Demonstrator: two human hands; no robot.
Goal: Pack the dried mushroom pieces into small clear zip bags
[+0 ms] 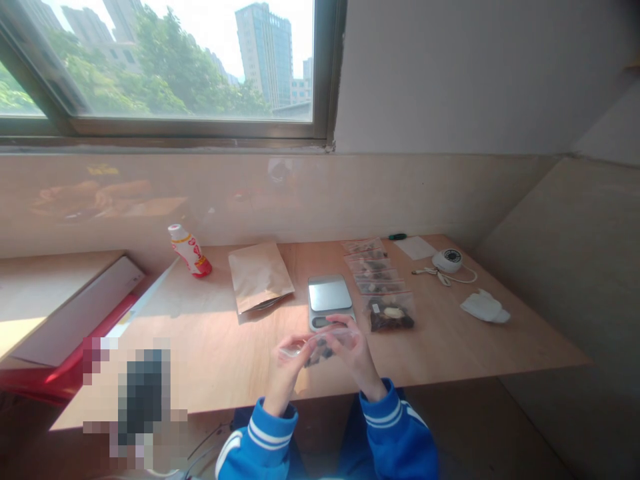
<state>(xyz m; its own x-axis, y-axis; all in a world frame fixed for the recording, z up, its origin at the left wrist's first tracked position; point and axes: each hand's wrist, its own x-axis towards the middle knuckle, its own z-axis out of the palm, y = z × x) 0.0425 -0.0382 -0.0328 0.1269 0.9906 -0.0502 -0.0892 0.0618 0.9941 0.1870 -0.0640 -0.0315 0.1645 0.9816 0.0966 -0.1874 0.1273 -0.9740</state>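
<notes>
Between my two hands is a clear zip bag (320,352) with dark pieces inside, held over the front part of the table. My left hand (290,367) grips the bag's left side, and my right hand (354,347) pinches its upper right edge. Just beyond the hands sits a kitchen scale (330,295) with a bare metal plate; its lower edge is partly covered by my right fingers. To the right of the scale lies a filled zip bag (391,313) with dark contents and one pale piece. Behind it, several similar zip bags (376,265) overlap in a row.
A brown paper pouch (261,277) lies left of the scale, near a white and red bottle (190,251). At the right are a white camera-like device (447,261) with a cable, a crumpled white item (485,307), a paper sheet (415,247) and a green-handled tool (397,237).
</notes>
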